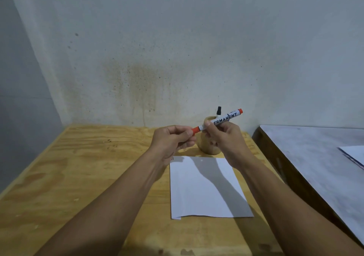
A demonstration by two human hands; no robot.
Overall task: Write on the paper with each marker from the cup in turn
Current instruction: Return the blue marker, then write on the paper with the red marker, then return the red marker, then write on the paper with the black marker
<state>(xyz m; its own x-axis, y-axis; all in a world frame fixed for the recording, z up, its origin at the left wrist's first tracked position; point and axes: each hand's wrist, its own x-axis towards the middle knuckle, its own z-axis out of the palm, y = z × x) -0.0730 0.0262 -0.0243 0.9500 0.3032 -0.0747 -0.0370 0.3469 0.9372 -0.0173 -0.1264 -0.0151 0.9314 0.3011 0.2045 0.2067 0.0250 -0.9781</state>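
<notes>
Wooden cup (209, 149) holds one black-capped marker (218, 111), upright.

Capped red marker (220, 120) aloft, tilted; cup (207, 137) behind white paper (204, 188).

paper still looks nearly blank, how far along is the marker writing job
Early. The paper shows only a small mark at its top left corner. In hand: the red marker, right hand on the barrel, left hand on its cap. Left: writing with it, then the black-capped marker in the cup.
</notes>
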